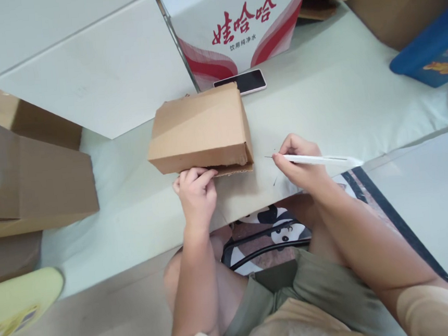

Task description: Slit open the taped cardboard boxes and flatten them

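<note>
A small brown cardboard box [198, 123] lies on the pale green cloth-covered surface in front of me. My left hand [197, 191] is closed on the box's near lower edge, its fingertips tucked at a partly lifted flap with a rough edge. To the right of the box, apart from it, my right hand [302, 164] grips a slim white utility knife [325, 159] like a pen. The knife's thin dark tip points left towards the box. Small dark marks show on the cloth near that tip.
Behind the box lies a phone [251, 81], against a white and red carton [235, 31]. Larger cardboard boxes [52, 172] stand at the left, above a pale yellow object [27, 300]. A blue object [433, 50] sits at the right. The cloth's near edge runs above my lap.
</note>
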A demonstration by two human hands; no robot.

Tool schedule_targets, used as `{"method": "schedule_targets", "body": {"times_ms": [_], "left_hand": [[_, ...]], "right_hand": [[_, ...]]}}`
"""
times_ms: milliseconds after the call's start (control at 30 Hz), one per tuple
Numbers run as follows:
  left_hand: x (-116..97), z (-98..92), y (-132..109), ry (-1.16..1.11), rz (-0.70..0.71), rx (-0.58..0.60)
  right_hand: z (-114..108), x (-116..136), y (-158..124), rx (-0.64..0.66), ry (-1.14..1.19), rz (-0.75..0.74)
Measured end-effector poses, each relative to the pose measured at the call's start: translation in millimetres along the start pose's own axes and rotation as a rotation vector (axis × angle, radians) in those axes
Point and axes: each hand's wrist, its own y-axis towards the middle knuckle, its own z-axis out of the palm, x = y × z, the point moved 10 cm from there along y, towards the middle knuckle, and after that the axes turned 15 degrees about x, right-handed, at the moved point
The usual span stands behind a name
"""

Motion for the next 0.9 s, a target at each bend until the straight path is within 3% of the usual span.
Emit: {"method": "schedule_targets", "body": {"times_ms": [133, 367, 633, 800, 900], "left_hand": [[-3.3, 1.0, 0.1, 0.012, 0.009, 0.001], [0.8, -7.7, -0.3, -0.077, 0.021, -0.074], [6.1, -44.1, -18.9, -0.386, 0.161, -0.421], [40.7, -42.6, -23.7, -0.732, 0.014, -0.578], [45.9, -43.9, -23.1, -0.857, 0.041, -0.607]], "right_hand": [[4.9, 0.7, -0.6, 0.029, -0.027, -0.014], [-3.5, 2.5, -0.9, -0.033, 0.004, -0.020], [-10.8, -2.5, -1.6, -0.142, -0.020, -0.034], [-5.3, -9.4, -0.5, -0.137, 0.093, -0.004], [-1.5, -11.5, 1.1, -0.119, 0.131, 0.034]]}}
